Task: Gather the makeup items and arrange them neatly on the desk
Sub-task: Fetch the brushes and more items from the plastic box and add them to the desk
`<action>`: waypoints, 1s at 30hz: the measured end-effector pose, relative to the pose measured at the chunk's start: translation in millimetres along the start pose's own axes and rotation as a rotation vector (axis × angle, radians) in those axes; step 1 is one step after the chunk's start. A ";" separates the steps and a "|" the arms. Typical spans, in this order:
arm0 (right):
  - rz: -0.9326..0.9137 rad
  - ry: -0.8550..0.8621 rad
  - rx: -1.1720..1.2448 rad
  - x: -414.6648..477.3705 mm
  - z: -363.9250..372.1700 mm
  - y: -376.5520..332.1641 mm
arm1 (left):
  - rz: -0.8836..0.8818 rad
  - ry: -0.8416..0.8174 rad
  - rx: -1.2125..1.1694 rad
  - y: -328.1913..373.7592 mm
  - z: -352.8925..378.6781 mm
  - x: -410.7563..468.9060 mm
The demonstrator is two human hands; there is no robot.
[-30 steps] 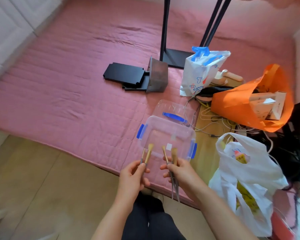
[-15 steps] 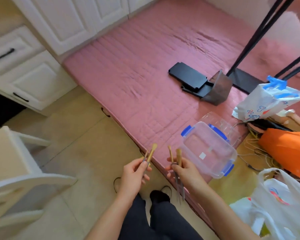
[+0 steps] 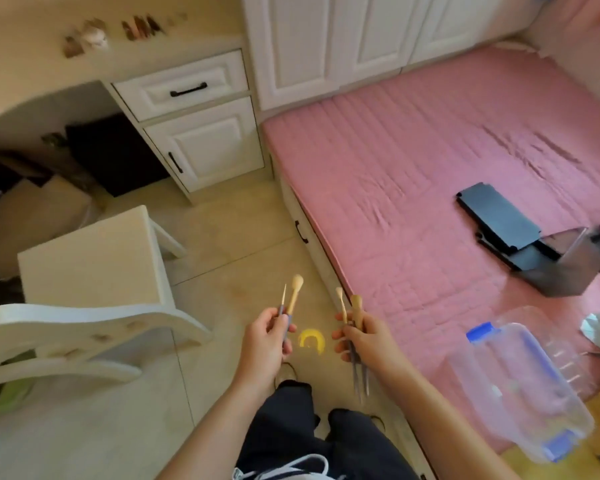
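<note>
My left hand (image 3: 266, 336) grips two makeup brushes (image 3: 294, 295), bristles up, one thin and one with a round pale head. My right hand (image 3: 362, 336) grips two more makeup brushes (image 3: 354, 306), their grey handles pointing down past my palm. Both hands hover over the tiled floor in front of me. The cream desk (image 3: 32, 60) is at the upper left, and several small blurred makeup items (image 3: 90, 38) stand on its top. The clear plastic box (image 3: 520, 386) with blue clips lies on the pink mattress at the lower right.
A white chair (image 3: 84, 299) stands at the left between me and the desk. White drawers (image 3: 187, 123) and tall cabinets (image 3: 343, 39) line the wall. The pink mattress (image 3: 430, 174) carries a black stand (image 3: 520, 233). A yellow mark (image 3: 311, 338) lies on the floor.
The view has swung left from the mattress and bags toward the desk and chair. Both hands keep the same brushes. The clear box has slid to the lower right of view.
</note>
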State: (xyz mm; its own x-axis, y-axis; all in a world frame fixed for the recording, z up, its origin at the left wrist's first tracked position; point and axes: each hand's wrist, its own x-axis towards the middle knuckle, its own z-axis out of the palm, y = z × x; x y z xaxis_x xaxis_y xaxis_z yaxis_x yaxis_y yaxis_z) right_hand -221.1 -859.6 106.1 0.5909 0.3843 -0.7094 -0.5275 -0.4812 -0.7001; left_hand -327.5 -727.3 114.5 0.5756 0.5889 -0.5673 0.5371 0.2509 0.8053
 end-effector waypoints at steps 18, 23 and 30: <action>0.005 -0.155 -0.156 97.0 115.5 -122.8 | -0.085 0.172 -0.179 49.7 -94.9 106.9; -0.021 -0.198 -0.188 147.7 121.7 -181.0 | -0.118 0.201 -0.223 94.4 -89.7 162.0; -0.054 -0.289 -0.276 219.9 122.8 -273.4 | -0.145 0.251 -0.375 168.8 -85.9 239.4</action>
State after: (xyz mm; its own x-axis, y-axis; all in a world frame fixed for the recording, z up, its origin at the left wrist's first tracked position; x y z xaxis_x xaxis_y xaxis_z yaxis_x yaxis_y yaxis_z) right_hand -21.9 -546.8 131.5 0.3963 0.6016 -0.6935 -0.2931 -0.6330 -0.7166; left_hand -152.0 -478.0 129.4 0.3199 0.6830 -0.6566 0.3144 0.5772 0.7536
